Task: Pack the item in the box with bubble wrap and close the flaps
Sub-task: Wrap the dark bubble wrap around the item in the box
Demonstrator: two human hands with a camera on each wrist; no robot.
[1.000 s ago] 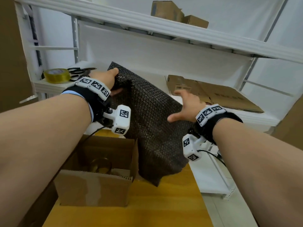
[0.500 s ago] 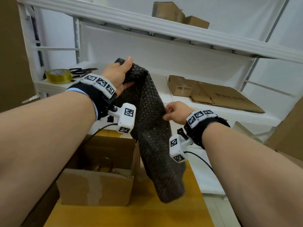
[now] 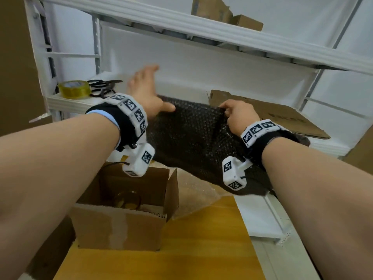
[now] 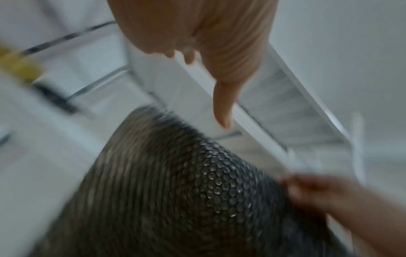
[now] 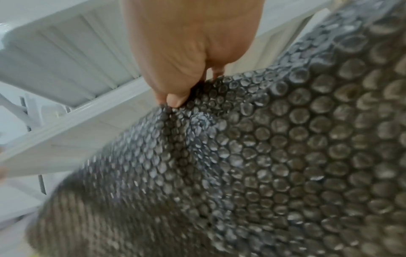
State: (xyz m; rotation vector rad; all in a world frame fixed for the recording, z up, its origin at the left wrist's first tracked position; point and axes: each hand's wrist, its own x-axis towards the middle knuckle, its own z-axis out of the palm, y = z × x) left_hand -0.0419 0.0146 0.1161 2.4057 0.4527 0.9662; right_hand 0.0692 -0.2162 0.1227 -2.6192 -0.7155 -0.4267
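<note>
Above the open brown cardboard box [image 3: 123,211], my right hand [image 3: 238,116] pinches the dark bubble-wrap sheet [image 3: 193,138] while my left hand [image 3: 147,91] spreads open beside it.

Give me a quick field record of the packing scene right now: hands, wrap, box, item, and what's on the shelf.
left hand: fingers spread, thumb at the upper edge of the wrap, not gripping
right hand: pinches the wrap's upper edge
dark bubble wrap: held up above the table, right of the box, not in it
box: on the wooden table, flaps open
item: round ring shape inside the box, details unclear
clear bubble wrap: on the table beside the box
shelf: tape roll, scissors, flattened cardboard
</note>
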